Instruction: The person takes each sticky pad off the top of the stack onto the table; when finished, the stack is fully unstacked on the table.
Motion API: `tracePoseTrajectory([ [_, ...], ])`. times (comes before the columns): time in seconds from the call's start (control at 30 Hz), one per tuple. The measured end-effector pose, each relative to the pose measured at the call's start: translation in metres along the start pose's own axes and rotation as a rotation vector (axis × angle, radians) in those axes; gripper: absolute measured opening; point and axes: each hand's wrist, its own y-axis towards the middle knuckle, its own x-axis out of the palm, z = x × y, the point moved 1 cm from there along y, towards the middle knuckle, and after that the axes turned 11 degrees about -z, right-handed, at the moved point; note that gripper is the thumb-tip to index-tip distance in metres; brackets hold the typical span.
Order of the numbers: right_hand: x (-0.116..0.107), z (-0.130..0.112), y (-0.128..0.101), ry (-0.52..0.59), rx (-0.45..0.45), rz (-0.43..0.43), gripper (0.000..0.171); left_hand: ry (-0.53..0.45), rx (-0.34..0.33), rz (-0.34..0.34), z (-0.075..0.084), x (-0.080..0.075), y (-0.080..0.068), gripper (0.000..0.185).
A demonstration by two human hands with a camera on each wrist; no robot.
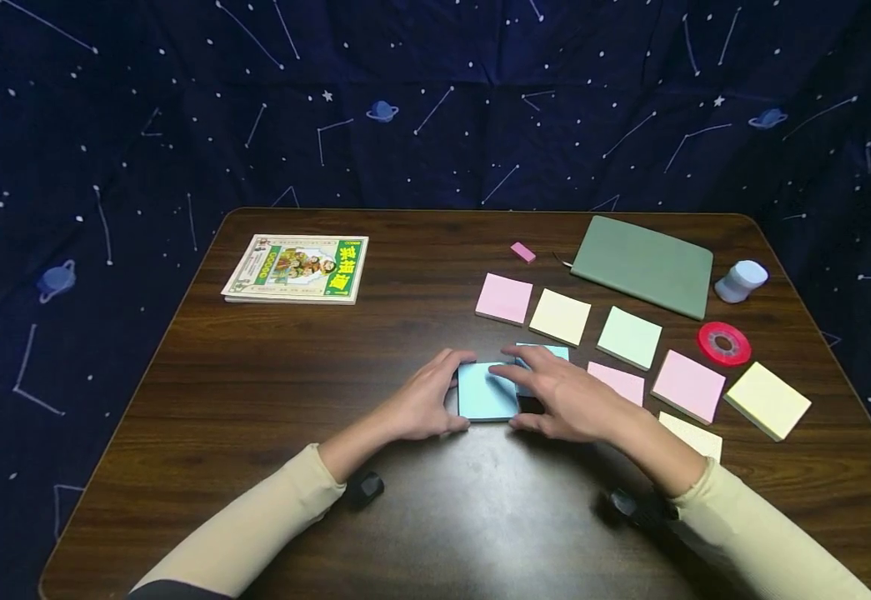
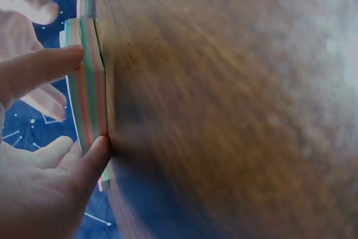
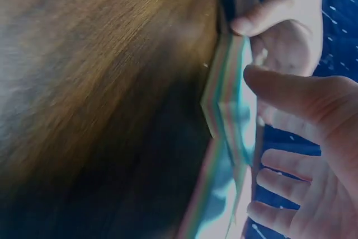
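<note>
The wooden table is the biggest thing here, dark brown, with a blue cloth with stars hanging behind and around it. On the far right of the table lies a grey-green notebook, and on the far left a cookbook with a green cover. Between them, more to the right, many sticky-note pads are spread apart from each other: a pink pad, a pale yellow pad, a light green pad, a second pink pad, and a thick yellow pad near the right edge. A red tape roll lies just beside the second pink pad, a small white-blue roll stands next to the notebook, and a small pink eraser lies behind the pink pad. In the middle of the table, near the person, is a blue-topped pad with striped coloured edges. The left hand holds its left side, thumb and fingers curved around the edges. The right hand has its fingers spread and rather straight, the fingertips lying on top of the pad and the thumb at its near right corner. This hand covers partly another blue pad behind it and a pink one at the right.
</note>
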Motion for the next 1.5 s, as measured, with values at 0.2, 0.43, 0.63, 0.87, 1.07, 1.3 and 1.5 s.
tracePoseTrajectory([
  [0.2,0.008,-0.003,0.025,0.02,-0.057,-0.049,0.073,0.002,0.04,0.021,0.0,0.0,0.0,0.088],
  [0.43,0.011,-0.006,0.033,0.016,-0.066,-0.03,0.074,0.034,0.041,0.037,0.002,0.001,0.0,0.09],
  [0.63,0.011,-0.006,0.032,0.016,-0.039,-0.018,0.072,0.067,0.018,0.033,0.003,0.001,0.002,0.09],
  [0.87,0.007,-0.001,0.015,0.002,-0.012,0.018,0.07,0.085,-0.004,0.041,0.005,0.004,0.002,0.085],
  [1.07,0.01,0.003,-0.024,-0.007,0.042,0.038,0.071,0.083,-0.029,0.025,0.008,0.006,0.003,0.084],
  [1.3,0.017,0.004,-0.066,-0.018,0.07,0.024,0.072,0.094,-0.007,0.05,0.008,0.006,0.003,0.084],
  [1.5,0.028,0.002,-0.081,-0.029,0.071,-0.012,0.073,0.101,0.013,0.055,0.006,0.006,0.002,0.084],
])
